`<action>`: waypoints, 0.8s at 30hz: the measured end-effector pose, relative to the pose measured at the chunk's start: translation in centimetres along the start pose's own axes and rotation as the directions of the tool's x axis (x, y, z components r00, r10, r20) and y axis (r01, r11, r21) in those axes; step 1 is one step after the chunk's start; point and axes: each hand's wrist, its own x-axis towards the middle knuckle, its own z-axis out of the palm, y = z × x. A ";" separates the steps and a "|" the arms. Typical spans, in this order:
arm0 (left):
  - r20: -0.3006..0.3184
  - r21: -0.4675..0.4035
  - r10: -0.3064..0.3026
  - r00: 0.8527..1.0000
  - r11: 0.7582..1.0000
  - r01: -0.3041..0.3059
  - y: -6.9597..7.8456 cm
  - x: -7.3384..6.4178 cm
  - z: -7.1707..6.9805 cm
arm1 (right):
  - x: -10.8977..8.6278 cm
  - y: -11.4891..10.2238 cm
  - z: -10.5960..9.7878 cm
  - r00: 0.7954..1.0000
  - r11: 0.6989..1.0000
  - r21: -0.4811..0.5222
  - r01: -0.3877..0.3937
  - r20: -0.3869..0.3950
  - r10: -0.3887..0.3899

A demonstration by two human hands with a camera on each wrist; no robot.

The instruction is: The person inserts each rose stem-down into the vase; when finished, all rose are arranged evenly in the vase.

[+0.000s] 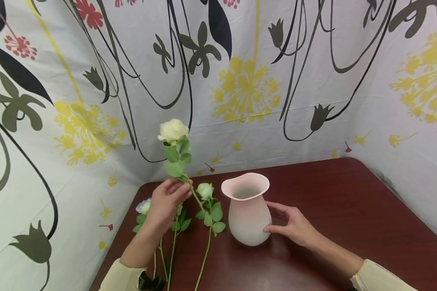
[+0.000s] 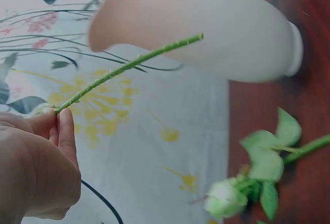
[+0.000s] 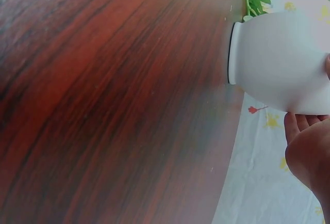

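Up at the left of the vase, my left hand (image 1: pixel 164 204) pinches the green stem of a white rose (image 1: pixel 173 131) between thumb and fingertips. Its bloom points up, and the stem slants down to the right. In the left wrist view the bare stem end (image 2: pixel 193 39) overlaps the vase body. The pink-and-white vase (image 1: pixel 248 218) has a flared, wavy mouth and stands upright on the table. My right hand (image 1: pixel 296 227) holds the vase's right side, thumb in front and fingers behind. The right wrist view shows the fingers (image 3: pixel 292 126) against the vase wall.
On the dark red wooden table (image 1: pixel 324 194), a second white rose (image 1: pixel 204 190) lies left of the vase. Another pale rose (image 1: pixel 143 206) and more stems lie partly hidden by my left arm. Patterned white cloth (image 1: pixel 240 145) hangs behind and along the table's sides.
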 end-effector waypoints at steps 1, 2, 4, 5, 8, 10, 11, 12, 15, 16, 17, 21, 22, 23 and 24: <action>-0.007 -0.027 0.004 1.000 1.000 -0.004 0.5 0.0 0.1 | 0.0 0.0 0.0 1.000 1.000 0.000 -0.002 -0.001 0.002; -0.014 -0.045 0.009 1.000 0.999 -0.010 0.9 0.1 0.3 | 0.0 0.0 0.0 1.000 1.000 -0.003 -0.002 -0.003 0.002; -0.027 -0.094 0.015 1.000 0.995 -0.018 1.9 0.2 0.5 | 0.0 0.0 0.0 1.000 1.000 -0.003 -0.002 -0.008 0.002; -0.035 -0.115 0.016 0.999 0.993 -0.020 2.3 0.2 0.6 | 0.0 0.1 0.0 1.000 1.000 -0.005 -0.002 -0.009 0.002; -0.039 -0.195 0.017 0.999 0.981 -0.025 3.6 0.4 1.0 | -0.1 0.1 0.0 1.000 1.000 -0.008 0.001 -0.011 -0.001; -0.038 -0.248 0.021 0.999 0.968 -0.030 4.3 0.5 1.2 | -0.1 0.1 0.0 1.000 1.000 -0.009 -0.003 -0.011 0.003; -0.037 -0.273 0.026 0.999 0.961 -0.036 4.6 0.5 1.3 | -0.1 0.1 0.0 1.000 1.000 -0.010 -0.007 -0.010 0.007; -0.038 -0.294 0.032 0.999 0.955 -0.042 4.9 0.5 1.4 | -0.1 0.0 0.0 1.000 1.000 -0.009 -0.009 -0.008 0.009; -0.051 -0.343 0.051 0.997 0.937 -0.065 5.5 0.7 1.8 | -0.2 0.0 0.0 1.000 1.000 -0.005 -0.026 -0.009 0.026; -0.057 -0.349 0.058 0.997 0.934 -0.074 5.6 0.7 2.0 | -0.2 0.0 0.0 1.000 1.000 -0.007 -0.026 -0.007 0.026; -0.062 -0.356 0.062 0.996 0.931 -0.080 5.8 0.8 2.1 | -0.2 0.0 0.0 1.000 1.000 -0.007 -0.026 -0.007 0.026; -0.074 -0.372 0.069 0.995 0.924 -0.091 6.0 0.9 2.8 | -0.2 0.1 0.0 1.000 1.000 -0.010 -0.017 -0.010 0.017; -0.078 -0.379 0.067 0.995 0.921 -0.092 6.1 0.9 3.0 | -0.2 0.1 0.0 1.000 1.000 -0.012 -0.013 -0.008 0.013; -0.082 -0.386 0.068 0.994 0.918 -0.094 6.1 0.9 3.2 | -0.2 0.1 0.0 1.000 1.000 -0.008 -0.017 -0.010 0.017; -0.086 -0.390 0.070 0.994 0.916 -0.098 6.1 0.9 3.3 | -0.1 0.1 0.0 1.000 1.000 -0.007 -0.016 -0.011 0.016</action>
